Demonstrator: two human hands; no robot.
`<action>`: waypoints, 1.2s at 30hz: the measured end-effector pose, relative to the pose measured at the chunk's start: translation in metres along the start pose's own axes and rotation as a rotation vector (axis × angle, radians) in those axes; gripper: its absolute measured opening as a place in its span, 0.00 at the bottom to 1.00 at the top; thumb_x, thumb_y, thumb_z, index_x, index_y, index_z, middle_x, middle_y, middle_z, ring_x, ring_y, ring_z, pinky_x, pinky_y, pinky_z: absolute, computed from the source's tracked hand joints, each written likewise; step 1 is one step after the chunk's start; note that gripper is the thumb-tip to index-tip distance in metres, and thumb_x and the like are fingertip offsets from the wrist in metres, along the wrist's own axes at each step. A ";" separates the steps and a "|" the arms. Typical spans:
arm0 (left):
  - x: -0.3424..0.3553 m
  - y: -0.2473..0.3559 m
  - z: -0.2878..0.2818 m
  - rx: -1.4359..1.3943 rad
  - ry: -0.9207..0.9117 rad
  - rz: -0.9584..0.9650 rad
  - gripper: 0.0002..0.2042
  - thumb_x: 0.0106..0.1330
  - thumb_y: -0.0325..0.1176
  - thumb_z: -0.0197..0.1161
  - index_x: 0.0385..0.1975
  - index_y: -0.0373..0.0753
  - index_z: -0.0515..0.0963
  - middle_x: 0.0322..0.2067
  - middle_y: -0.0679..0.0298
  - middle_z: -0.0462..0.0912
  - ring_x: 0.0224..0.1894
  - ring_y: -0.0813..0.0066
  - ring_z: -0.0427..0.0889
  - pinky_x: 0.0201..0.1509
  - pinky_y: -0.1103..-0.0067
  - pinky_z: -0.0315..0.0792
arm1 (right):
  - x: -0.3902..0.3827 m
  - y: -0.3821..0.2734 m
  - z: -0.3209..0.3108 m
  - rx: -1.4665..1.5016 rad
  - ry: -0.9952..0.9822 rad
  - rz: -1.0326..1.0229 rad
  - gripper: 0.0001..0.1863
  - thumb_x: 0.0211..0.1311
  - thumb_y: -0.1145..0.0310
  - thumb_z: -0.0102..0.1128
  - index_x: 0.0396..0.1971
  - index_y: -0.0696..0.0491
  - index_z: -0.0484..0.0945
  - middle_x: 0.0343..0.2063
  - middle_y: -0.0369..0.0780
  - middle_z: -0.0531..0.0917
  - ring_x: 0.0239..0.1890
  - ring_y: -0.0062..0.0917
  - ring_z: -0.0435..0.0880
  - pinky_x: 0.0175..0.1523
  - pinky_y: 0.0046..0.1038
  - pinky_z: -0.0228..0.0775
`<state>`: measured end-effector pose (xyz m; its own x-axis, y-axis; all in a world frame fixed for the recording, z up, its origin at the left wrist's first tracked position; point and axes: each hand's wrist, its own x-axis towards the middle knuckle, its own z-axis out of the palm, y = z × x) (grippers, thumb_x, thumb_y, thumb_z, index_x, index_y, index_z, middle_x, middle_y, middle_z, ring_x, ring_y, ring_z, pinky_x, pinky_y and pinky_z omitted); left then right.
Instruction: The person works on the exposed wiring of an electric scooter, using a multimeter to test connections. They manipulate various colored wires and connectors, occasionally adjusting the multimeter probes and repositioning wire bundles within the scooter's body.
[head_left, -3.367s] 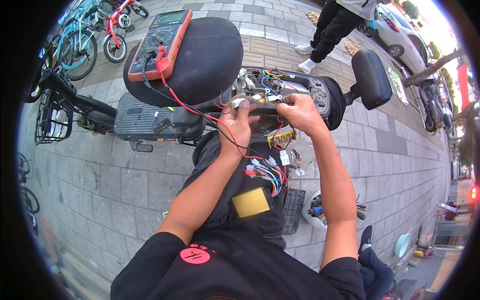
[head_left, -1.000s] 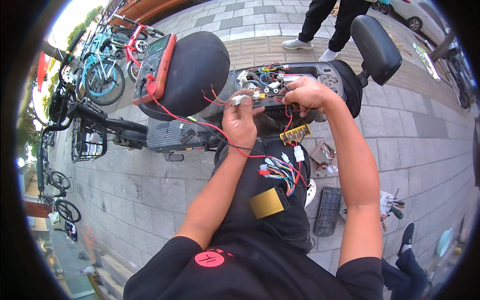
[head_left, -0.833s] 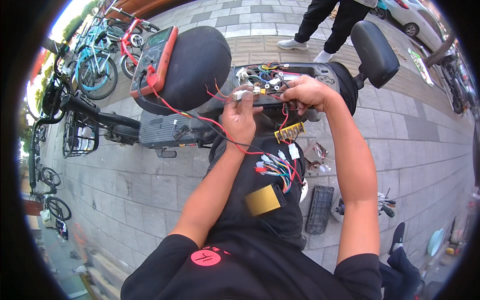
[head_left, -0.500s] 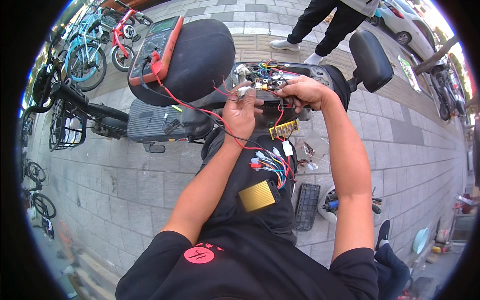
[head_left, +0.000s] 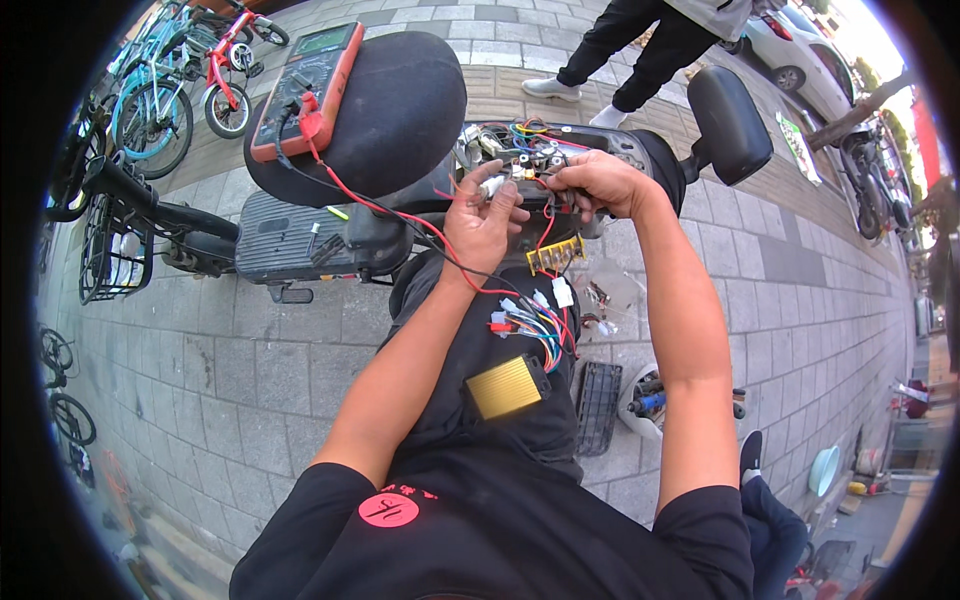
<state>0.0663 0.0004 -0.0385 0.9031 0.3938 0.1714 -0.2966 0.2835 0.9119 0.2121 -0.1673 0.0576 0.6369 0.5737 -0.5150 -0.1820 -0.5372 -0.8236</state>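
Note:
My left hand (head_left: pixel 476 230) has thumb and fingers closed around a white wire connector (head_left: pixel 491 187) in front of the scooter's opened wiring bay (head_left: pixel 510 145). Just right of it, my right hand (head_left: pixel 602 184) pinches thin wire at the bay's edge; its fingertips partly hide what they grip. Red and black test leads (head_left: pixel 360 198) run from an orange multimeter (head_left: pixel 308 90) on the black seat (head_left: pixel 405 120) past my left wrist. Below my hands hangs a yellow terminal block (head_left: pixel 556 254). A gold finned controller box (head_left: pixel 506 388) lies on my lap with its multicoloured plug wires (head_left: pixel 540 328).
A black mirror (head_left: pixel 735 125) juts out at right. Beyond the scooter stands a person in dark trousers (head_left: pixel 625 45). A white tub of tools (head_left: pixel 643 400) and a black plastic tray (head_left: pixel 600 408) sit on the paving at my right. Bicycles (head_left: pixel 155 120) are parked at far left.
The whole view has shifted slightly, with the scene sliding a little left. Both hands stay at the wiring in nearly the same grip.

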 end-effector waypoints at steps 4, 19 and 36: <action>0.001 -0.001 -0.002 0.000 0.009 0.002 0.22 0.79 0.34 0.65 0.67 0.34 0.70 0.39 0.59 0.86 0.35 0.73 0.89 0.34 0.80 0.84 | 0.000 0.000 0.002 0.007 0.001 -0.029 0.10 0.66 0.64 0.70 0.31 0.55 0.85 0.21 0.32 0.81 0.15 0.16 0.77 0.19 0.22 0.73; 0.001 -0.006 0.002 -0.044 -0.059 -0.069 0.17 0.84 0.40 0.56 0.66 0.43 0.71 0.44 0.56 0.87 0.42 0.68 0.92 0.38 0.79 0.86 | -0.015 -0.018 -0.004 -0.160 0.020 0.025 0.13 0.73 0.63 0.61 0.42 0.58 0.84 0.28 0.38 0.86 0.22 0.20 0.84 0.28 0.24 0.84; -0.001 0.001 0.003 -0.391 -0.126 -0.247 0.15 0.86 0.41 0.51 0.66 0.46 0.67 0.43 0.60 0.79 0.43 0.61 0.91 0.45 0.72 0.86 | -0.014 -0.011 -0.021 -0.667 0.343 -0.204 0.16 0.62 0.66 0.65 0.47 0.56 0.90 0.27 0.39 0.87 0.25 0.24 0.84 0.36 0.29 0.79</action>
<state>0.0659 -0.0028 -0.0366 0.9847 0.1710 0.0327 -0.1409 0.6728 0.7263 0.2206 -0.1819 0.0790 0.8254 0.5362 -0.1765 0.3839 -0.7624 -0.5209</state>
